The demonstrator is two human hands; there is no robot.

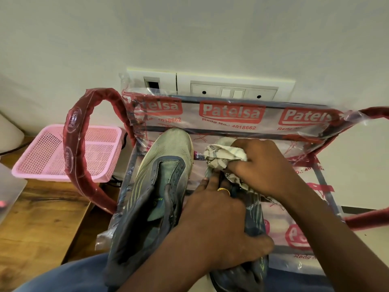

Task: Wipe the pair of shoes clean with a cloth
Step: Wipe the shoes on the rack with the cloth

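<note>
Two worn grey-green trainers lie side by side, toes toward the wall, on a clear printed plastic bag (231, 131) with red handles; the bag seems spread over the person's lap

- Right hand (259, 159): fingers curled tight around a bunched striped cloth (223, 154), pressing it onto the toe end of the right-side shoe (255, 220)
- Left hand (221, 224): wrapped over that shoe's midfoot and collar, one finger pointing forward along the upper, a gold ring showing. It steadies the shoe
- The left-side shoe (164, 165) lies free, touched by neither hand; toe cap looks dusty

Handling, as I judge it:
- Each shoe is probably light. The mesh upper is soft and will cave under pressure, so the wipe needs backing from the sole or a hand inside
- Firmest hold is likely at the heel or across the midfoot, where the left hand is now
- The plastic underneath looks slick, so a shoe could skate if not pinned
- The cloth is limp and takes any shape; a wad suits the toe, a flatter fold would suit the sides

Nearby: a pink mesh basket (63, 152) on the wooden surface (31, 218), and a switch panel (231, 89) on the wall
</note>
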